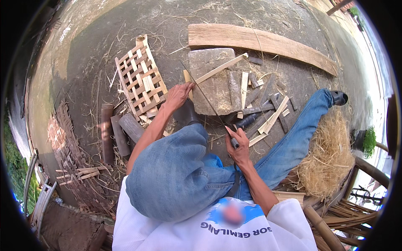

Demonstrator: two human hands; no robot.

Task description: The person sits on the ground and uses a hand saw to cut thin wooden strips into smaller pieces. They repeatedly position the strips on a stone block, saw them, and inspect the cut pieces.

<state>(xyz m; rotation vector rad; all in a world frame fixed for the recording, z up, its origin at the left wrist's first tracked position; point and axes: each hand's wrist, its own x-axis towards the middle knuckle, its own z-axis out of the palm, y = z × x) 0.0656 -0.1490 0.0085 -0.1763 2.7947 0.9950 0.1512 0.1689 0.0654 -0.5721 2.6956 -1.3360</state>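
In my right hand (238,146) is the handle of a long, thin-bladed knife (205,98), my fingers wrapped round it. Its dark blade slants up and left, passing just beside my left hand (180,95). The fingers of that hand are pinched on the near end of a pale bamboo strip (222,68), which runs up and right over a flat stone block (213,94). A short yellowish piece of bamboo (187,77) stands by the same fingertips. Whether the blade touches the strip, I cannot tell.
Left of the block lies a woven bamboo lattice panel (140,77), with bamboo tube sections (106,134) nearer. A long plank (259,39) lies beyond the block. Several cut pieces (272,119) are scattered right of it, near my outstretched leg. A heap of shavings (328,154) sits farther right.
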